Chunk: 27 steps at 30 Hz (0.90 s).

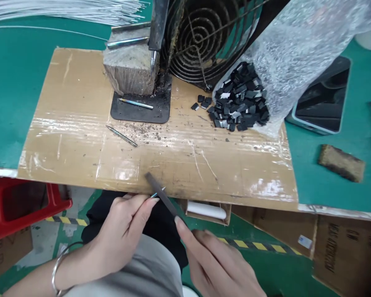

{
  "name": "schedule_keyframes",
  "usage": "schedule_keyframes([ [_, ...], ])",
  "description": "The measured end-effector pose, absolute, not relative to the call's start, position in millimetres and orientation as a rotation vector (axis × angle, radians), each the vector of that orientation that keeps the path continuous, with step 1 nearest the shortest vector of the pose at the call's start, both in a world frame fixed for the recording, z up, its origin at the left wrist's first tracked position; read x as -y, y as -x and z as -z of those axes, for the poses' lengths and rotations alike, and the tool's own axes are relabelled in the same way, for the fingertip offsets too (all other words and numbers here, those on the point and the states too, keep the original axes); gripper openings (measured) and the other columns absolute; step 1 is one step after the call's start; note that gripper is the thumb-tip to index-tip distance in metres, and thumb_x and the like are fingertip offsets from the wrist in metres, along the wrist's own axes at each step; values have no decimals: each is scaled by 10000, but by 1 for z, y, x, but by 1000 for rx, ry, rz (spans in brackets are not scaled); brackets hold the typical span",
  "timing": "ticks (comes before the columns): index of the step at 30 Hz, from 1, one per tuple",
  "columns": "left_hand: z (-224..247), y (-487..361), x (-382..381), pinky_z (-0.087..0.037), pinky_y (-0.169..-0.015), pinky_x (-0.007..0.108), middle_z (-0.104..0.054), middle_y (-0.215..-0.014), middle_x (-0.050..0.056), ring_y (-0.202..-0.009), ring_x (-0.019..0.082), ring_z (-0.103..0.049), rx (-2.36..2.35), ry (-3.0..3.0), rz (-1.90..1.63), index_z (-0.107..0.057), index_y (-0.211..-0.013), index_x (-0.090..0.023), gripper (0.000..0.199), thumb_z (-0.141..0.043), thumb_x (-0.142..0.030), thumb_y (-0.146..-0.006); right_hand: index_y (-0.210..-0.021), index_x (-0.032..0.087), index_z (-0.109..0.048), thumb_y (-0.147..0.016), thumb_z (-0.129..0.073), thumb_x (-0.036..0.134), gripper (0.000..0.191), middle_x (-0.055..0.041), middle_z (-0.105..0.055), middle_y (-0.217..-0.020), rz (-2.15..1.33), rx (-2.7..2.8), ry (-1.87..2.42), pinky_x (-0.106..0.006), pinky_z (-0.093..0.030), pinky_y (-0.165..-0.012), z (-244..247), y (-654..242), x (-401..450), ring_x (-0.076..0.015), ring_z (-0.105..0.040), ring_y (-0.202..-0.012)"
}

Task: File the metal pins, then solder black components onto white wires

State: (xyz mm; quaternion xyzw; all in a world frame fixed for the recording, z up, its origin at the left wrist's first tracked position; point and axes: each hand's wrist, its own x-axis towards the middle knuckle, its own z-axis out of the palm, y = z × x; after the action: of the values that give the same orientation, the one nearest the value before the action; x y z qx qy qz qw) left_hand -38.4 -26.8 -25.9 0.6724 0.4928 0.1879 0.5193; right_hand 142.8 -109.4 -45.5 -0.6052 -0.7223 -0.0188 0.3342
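Observation:
My left hand (123, 227) pinches a thin metal soldering tip (154, 195) at the front edge of the cardboard, its pointed end facing right. In my right hand (213, 255) is a dark flat file (165, 198), with my index finger stretched along it. The file lies slantwise across the soldering tip and seems to touch it. Its far end is over the cardboard sheet (71, 123). Farther back, one loose metal tip (122, 135) rests on the cardboard and a bluish one (136, 103) on a black pad (142, 114).
A wooden block (130, 76) holds metal rods, with a black-handled iron (157, 29) against it. Behind stands a fan grille (200, 41). Black connectors (241, 99) spill from a plastic bag (297, 53). At right lie a phone (324, 95) and a brown sponge (341, 163). White wires (64, 8) lie back left.

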Motion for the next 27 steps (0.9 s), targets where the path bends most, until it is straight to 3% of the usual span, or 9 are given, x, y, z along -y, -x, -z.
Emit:
schedule_keyframes([
  [10, 28, 36, 28, -324, -535, 261, -414, -578, -70, -525, 115, -373, -1218, -1975, -514, -380, -685, -224, 366, -451, -121, -1030, -1593, 239, -414, -984, -529, -8, 667, 30, -704, -704, -42, 1940, 1625, -228, -474, -619, 40, -144, 109, -88, -638, -579],
  [15, 31, 35, 29, -348, -548, 296, -464, -539, -47, -492, 146, -431, -1262, -2244, -528, -423, -685, -232, 351, -443, -107, -1013, -1562, 271, -465, -986, -592, 32, 636, 44, -728, -739, 72, 1867, 1572, -187, -494, -668, 45, -142, 95, -70, -618, -583],
  [19, 29, 36, 30, -365, -545, 292, -490, -542, -36, -502, 158, -471, -1276, -2243, -486, -440, -686, -234, 351, -436, -114, -1016, -1558, 232, -477, -959, -555, -32, 659, 27, -723, -733, -19, 1917, 1573, -220, -486, -626, 40, -145, 104, -84, -641, -593],
  [27, 28, 36, 28, -352, -534, 274, -475, -563, -50, -512, 140, -439, -1248, -2105, -465, -411, -694, -234, 358, -435, -113, -1030, -1548, 239, -521, -941, -589, -25, 665, 36, -729, -736, 41, 1895, 1581, -221, -510, -619, 42, -143, 94, -93, -658, -586],
])
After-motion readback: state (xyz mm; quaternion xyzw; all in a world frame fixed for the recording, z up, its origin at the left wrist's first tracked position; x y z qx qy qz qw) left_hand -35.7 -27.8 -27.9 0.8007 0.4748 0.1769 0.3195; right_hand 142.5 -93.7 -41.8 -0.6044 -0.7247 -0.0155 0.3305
